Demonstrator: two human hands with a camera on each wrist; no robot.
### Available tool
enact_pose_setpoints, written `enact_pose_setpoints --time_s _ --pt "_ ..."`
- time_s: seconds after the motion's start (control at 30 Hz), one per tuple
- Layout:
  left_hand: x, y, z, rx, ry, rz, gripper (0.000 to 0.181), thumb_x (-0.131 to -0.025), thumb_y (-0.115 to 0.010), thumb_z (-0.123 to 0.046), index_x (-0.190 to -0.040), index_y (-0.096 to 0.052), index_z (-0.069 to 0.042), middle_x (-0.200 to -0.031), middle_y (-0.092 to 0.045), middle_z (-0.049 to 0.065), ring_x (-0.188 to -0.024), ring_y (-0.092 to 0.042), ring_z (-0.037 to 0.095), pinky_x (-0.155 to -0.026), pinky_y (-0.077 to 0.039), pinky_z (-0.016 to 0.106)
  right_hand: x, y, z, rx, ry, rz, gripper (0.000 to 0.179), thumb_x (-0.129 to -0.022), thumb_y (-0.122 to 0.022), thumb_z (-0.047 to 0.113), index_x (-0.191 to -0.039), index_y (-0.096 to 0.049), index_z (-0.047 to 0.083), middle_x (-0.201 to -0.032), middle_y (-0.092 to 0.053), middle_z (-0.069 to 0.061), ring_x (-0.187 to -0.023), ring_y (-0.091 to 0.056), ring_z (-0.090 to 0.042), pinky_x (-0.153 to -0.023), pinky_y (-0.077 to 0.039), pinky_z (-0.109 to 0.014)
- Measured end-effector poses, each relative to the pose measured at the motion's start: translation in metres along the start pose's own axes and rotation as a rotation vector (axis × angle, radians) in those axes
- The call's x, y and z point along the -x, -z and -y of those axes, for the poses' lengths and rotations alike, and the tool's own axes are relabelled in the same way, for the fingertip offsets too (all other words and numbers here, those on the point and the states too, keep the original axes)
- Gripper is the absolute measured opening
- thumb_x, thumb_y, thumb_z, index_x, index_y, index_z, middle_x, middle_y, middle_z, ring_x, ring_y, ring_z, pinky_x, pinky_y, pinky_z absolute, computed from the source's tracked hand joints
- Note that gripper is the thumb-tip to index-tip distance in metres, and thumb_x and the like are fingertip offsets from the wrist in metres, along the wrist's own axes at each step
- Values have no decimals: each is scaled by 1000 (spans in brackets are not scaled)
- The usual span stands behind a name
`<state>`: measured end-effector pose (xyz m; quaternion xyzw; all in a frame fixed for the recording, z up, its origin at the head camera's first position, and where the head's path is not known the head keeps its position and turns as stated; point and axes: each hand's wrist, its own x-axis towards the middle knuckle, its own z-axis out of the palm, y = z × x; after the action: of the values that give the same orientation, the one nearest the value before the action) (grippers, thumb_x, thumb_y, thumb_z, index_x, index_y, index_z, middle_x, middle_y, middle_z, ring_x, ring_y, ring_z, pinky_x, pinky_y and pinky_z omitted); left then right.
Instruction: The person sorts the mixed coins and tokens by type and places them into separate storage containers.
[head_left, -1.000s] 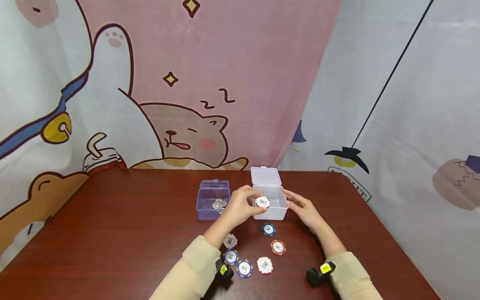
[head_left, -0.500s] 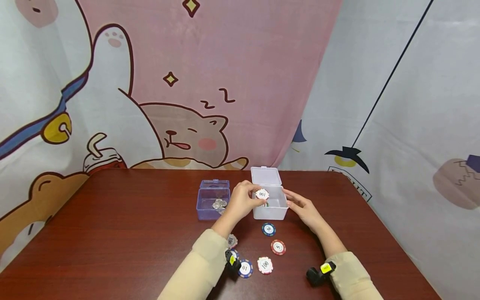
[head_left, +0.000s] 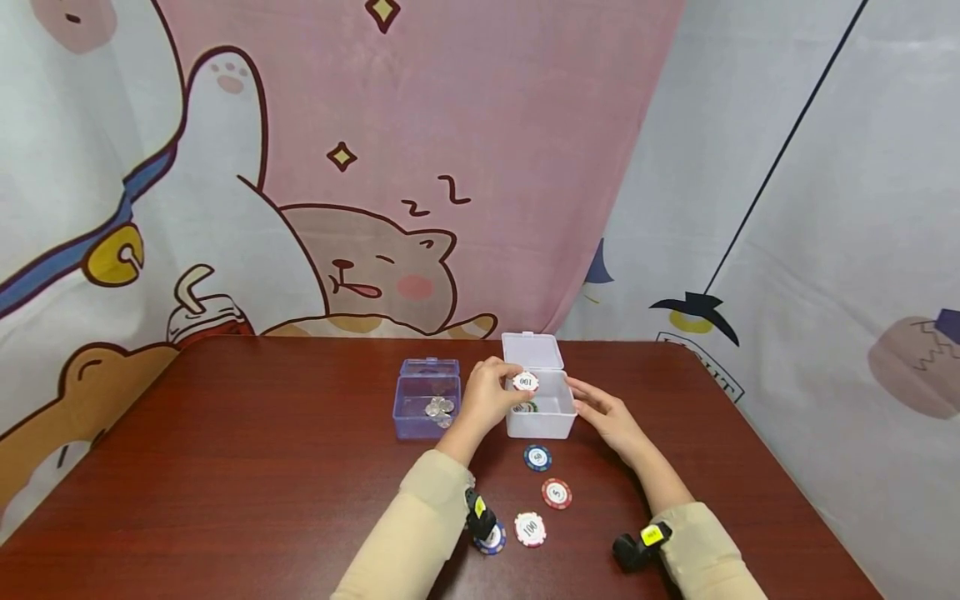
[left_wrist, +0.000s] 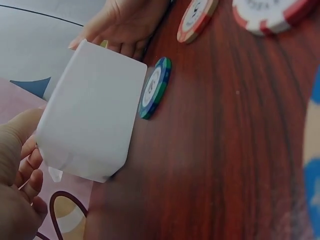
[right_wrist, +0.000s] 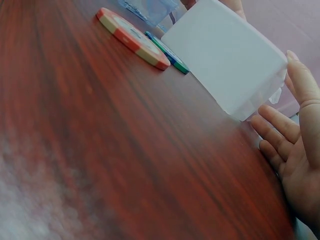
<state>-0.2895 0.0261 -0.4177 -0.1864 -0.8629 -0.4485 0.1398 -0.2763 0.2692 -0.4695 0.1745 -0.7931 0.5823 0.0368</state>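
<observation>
My left hand pinches a white poker chip marked 100 between thumb and fingers, over the left part of the white plastic box. Inside that box a green-edged chip partly shows below the held one. The box stands upright with its lid tipped back. At its right wall, my right hand rests with fingers fairly straight, the thumb touching near the rim. In the right wrist view the same hand has its fingers spread beside the box. The left wrist view hides the held chip.
Left of the white box stands an open blue clear box with several coins. On the table in front lie a blue-green chip, a red chip, a white 100 chip and a blue chip partly under the left wrist camera.
My left hand has moved forward and slightly right, carrying the white chip farther over the box. The green-edged chip in the box has come into view. My right hand stays put.
</observation>
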Motion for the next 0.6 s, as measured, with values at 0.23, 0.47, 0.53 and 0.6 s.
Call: enact_pose_setpoints --time_s 0.23,0.47,0.53,0.6 --pt "0 -7 2 -41 -4 -51 38 -70 -86 -22 -103 -75 -7 -94 -62 1 -89 -52 21 -74 -42 32 0 0 1 -5 1 3 44 -97 -56 10 -140 -47 1 -132 -51 -26 -118 -51 -31 -88 -44 -21" --pt "3 -12 4 -77 -22 -80 40 -70 -86 -22 -105 -74 -7 -96 -61 3 -90 -53 22 -77 -43 35 1 -1 4 -41 10 15 45 -97 -55 7 -141 -45 0 -134 -49 -27 -121 -46 -40 -88 -44 -20" --pt "3 -13 4 -77 -20 -80 41 -71 -85 -22 -107 -73 -7 -98 -61 4 -92 -53 23 -79 -42 37 1 -1 3 -37 8 14 45 -97 -55 8 -141 -45 0 -134 -49 -27 -121 -46 -40 -88 -43 -20" --pt "4 -13 4 -80 -19 -78 41 -72 -85 -23 -109 -73 -7 -100 -61 4 -93 -54 23 -81 -42 38 1 -1 2 -26 2 9 45 -97 -56 9 -141 -46 1 -134 -50 -26 -121 -47 -39 -88 -44 -21"
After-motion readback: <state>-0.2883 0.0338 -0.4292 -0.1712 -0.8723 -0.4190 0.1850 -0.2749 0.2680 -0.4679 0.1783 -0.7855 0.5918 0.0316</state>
